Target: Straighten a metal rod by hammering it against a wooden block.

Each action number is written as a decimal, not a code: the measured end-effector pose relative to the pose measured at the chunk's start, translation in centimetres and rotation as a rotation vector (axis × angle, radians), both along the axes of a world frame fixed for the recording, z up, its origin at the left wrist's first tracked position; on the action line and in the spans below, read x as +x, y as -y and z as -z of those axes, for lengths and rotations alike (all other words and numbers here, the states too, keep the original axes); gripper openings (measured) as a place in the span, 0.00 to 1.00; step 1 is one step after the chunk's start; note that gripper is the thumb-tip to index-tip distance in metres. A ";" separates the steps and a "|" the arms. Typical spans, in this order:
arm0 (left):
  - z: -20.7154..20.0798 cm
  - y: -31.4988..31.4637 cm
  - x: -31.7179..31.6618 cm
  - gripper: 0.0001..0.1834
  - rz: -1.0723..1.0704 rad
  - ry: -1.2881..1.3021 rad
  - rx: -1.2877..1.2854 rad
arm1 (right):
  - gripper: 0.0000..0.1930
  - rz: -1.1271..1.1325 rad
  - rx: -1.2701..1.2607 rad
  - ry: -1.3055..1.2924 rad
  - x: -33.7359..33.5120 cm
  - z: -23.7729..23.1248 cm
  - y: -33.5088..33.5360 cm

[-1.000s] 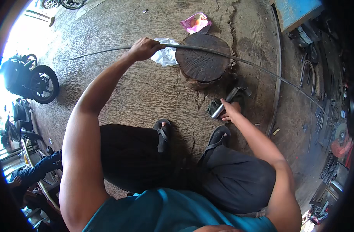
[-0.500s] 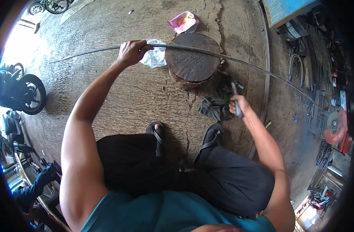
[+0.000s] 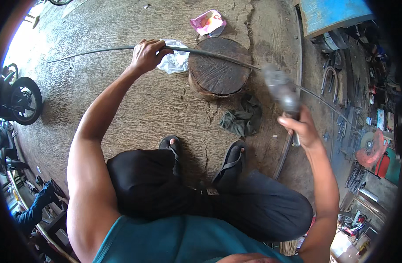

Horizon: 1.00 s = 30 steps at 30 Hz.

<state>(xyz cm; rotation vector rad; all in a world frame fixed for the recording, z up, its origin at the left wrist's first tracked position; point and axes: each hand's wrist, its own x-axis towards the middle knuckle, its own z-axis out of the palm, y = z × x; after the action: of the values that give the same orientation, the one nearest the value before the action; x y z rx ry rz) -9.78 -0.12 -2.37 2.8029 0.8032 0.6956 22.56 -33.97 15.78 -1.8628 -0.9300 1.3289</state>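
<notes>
My left hand (image 3: 147, 55) is closed around a long, thin, dark metal rod (image 3: 205, 53). The rod passes over the top of a round wooden block (image 3: 219, 76), and its ends reach far out to both sides. In my right hand (image 3: 304, 127) is a hammer (image 3: 283, 90), gripped by the handle and raised to the right of the block. Its head is smeared by motion and hides part of the rod behind it. A crumpled dark green cloth (image 3: 242, 121) lies on the floor just below the block, near my right foot.
Beside the block are a clear plastic bag (image 3: 175, 65) and a pink wrapper (image 3: 208, 23). A blue-topped table (image 3: 335, 15) stands at the upper right. Metal pieces and a red machine with a disc (image 3: 371, 148) line the right side. A motorcycle wheel (image 3: 26, 101) is at left.
My right hand has lifted the hammer from beside the cloth, up and to the right. The left hand has shifted slightly up and left with the rod.
</notes>
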 end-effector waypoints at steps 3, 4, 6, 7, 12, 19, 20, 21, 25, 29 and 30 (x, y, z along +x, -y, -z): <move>-0.2 -0.1 -0.6 0.18 -0.009 0.037 0.036 | 0.19 -0.170 0.005 0.326 -3.3 0.4 -2.7; -0.1 -0.1 -1.0 0.18 -0.015 0.051 0.047 | 0.17 -0.102 -0.052 0.116 -4.6 0.8 -3.2; 0.4 -0.3 -1.8 0.18 -0.029 0.058 0.061 | 0.16 -0.014 -0.147 -0.071 -6.8 2.2 -4.4; 0.8 -0.2 -2.1 0.18 -0.036 0.063 0.053 | 0.16 0.066 -0.096 -0.107 -7.6 3.0 -5.0; 1.7 -0.4 -2.4 0.20 -0.086 0.153 0.101 | 0.20 0.245 -0.053 -0.158 -9.1 4.6 -7.1; 0.9 -0.5 -2.4 0.13 -0.107 0.090 0.042 | 0.27 0.145 0.330 0.137 -9.0 -5.6 -9.5; 0.9 -0.5 -2.3 0.14 -0.098 0.100 0.052 | 0.26 0.208 0.458 0.096 -9.1 -6.6 -10.2; 1.0 -0.3 -2.3 0.15 -0.085 0.105 0.052 | 0.28 0.204 0.588 0.076 -9.1 -7.2 -10.8; 1.5 0.0 -1.6 0.18 -0.068 0.144 0.085 | 0.27 0.243 0.551 0.207 -10.5 -1.2 -12.1; 1.4 0.3 -1.6 0.17 -0.070 0.104 0.050 | 0.23 0.225 -0.044 0.355 -9.9 6.6 -10.4; 1.3 0.6 -1.9 0.17 -0.095 0.137 0.027 | 0.23 0.245 -0.013 0.254 -9.0 7.0 -10.2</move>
<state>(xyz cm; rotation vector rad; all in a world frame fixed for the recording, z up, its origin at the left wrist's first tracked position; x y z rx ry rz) -11.64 -0.72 -3.67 2.7189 0.9115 0.9092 13.54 -23.76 8.79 -2.1132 -0.7860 0.9708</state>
